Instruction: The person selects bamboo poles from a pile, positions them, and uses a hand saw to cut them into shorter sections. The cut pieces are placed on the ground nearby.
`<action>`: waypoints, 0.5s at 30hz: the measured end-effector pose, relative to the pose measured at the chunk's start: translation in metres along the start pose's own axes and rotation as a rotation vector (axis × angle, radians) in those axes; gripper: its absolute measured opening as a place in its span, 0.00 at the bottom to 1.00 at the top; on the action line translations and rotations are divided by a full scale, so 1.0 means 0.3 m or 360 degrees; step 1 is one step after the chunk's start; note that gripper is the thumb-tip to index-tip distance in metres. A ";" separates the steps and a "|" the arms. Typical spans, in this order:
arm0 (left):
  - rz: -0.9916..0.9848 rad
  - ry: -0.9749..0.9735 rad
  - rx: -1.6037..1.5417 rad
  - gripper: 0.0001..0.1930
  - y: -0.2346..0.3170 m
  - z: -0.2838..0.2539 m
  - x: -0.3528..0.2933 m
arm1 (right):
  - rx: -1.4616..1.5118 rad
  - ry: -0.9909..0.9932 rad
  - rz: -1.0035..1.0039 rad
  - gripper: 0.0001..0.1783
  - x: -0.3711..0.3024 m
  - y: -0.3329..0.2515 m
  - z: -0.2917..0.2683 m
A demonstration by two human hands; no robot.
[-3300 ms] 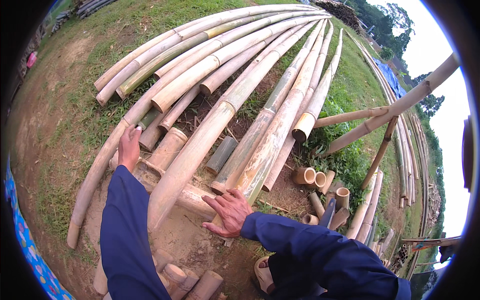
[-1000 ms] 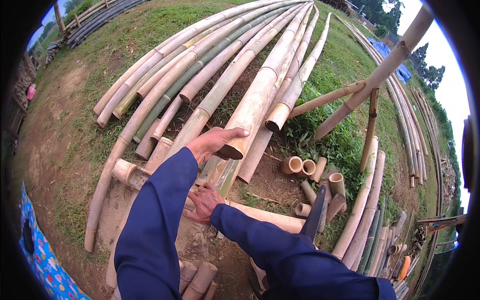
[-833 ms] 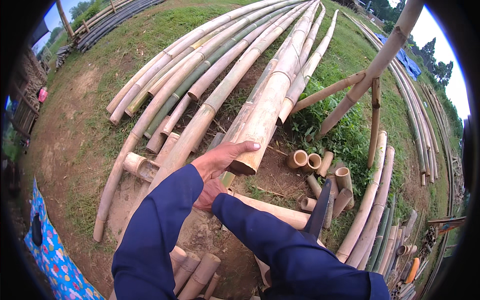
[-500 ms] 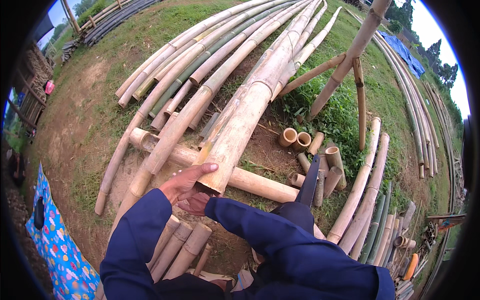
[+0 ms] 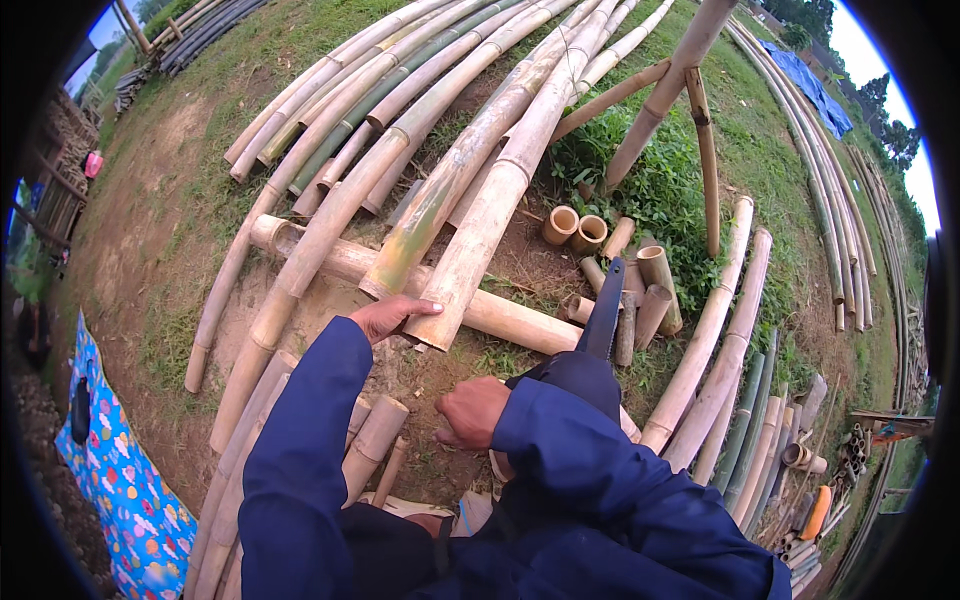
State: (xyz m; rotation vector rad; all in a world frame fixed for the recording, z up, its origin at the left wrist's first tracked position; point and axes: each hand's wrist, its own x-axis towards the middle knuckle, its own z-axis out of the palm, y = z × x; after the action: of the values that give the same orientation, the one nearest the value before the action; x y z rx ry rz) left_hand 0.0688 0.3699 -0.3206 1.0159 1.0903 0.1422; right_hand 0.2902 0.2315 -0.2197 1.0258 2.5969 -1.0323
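Observation:
My left hand (image 5: 392,318) is closed on the near end of a thick pale bamboo pole (image 5: 490,210), thumb on top and fingers beneath. That pole rests across a bamboo crosspiece (image 5: 515,322) lying sideways. Beside it on the left lies another pole (image 5: 432,218) with a greenish, stained end. My right hand (image 5: 475,412) is apart from the pole, nearer to me, with its fingers curled in; whether they hold anything is hidden. A dark saw blade (image 5: 603,312) sticks up beside my knee, its handle out of sight.
Several long bamboo poles (image 5: 340,110) fan out ahead on the left. Short cut tubes (image 5: 590,232) stand and lie to the right, near a slanted post (image 5: 665,95). More poles (image 5: 715,340) lie at my right. A blue patterned cloth (image 5: 125,480) hangs at the left.
My right hand has drawn away from the pole's end toward me and to the right. My left hand remains on the pole, whose end now sits apart from the stained pole.

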 end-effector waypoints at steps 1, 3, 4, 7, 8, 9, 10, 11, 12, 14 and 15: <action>-0.0015 0.0017 -0.0030 0.36 0.022 0.018 -0.003 | 0.0047 0.0074 0.0013 0.23 -0.001 -0.003 -0.033; 0.0089 0.0210 0.0126 0.41 0.088 0.038 -0.010 | 0.0147 0.0163 0.0028 0.20 -0.006 0.001 -0.086; 0.0150 0.0305 0.0201 0.44 0.121 0.046 -0.007 | 0.0197 0.0173 0.0028 0.19 -0.007 0.010 -0.108; 0.0249 0.0885 0.0695 0.52 0.254 0.106 0.047 | 0.0278 0.0397 0.0147 0.16 -0.041 0.031 -0.155; 0.0051 0.0788 0.0716 0.53 0.299 0.126 0.066 | 0.0289 0.0502 0.0198 0.15 -0.050 0.043 -0.169; 0.0125 0.0748 0.0654 0.51 0.302 0.145 0.097 | 0.0519 0.0827 0.0405 0.14 -0.061 0.066 -0.186; 0.0181 0.0731 0.0588 0.49 0.276 0.150 0.113 | 0.0758 0.1143 0.0584 0.15 -0.053 0.088 -0.200; 0.0237 0.0712 0.0522 0.47 0.253 0.147 0.127 | 0.1000 0.1458 0.0762 0.16 -0.037 0.105 -0.209; 0.0203 0.0638 0.0397 0.43 0.265 0.154 0.142 | 0.1112 0.1665 0.0714 0.19 -0.018 0.123 -0.211; 0.0196 0.0553 0.0313 0.41 0.261 0.145 0.148 | 0.1349 0.2052 0.0552 0.27 0.062 0.135 -0.200; 0.0203 0.0498 0.0267 0.39 0.264 0.152 0.152 | 0.1387 0.2048 0.0561 0.30 0.088 0.150 -0.187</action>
State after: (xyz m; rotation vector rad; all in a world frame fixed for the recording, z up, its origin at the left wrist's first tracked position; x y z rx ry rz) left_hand 0.1564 0.4119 -0.2887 1.2426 1.3376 0.3254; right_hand 0.3052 0.3064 -0.2122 3.0374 2.3214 -1.8457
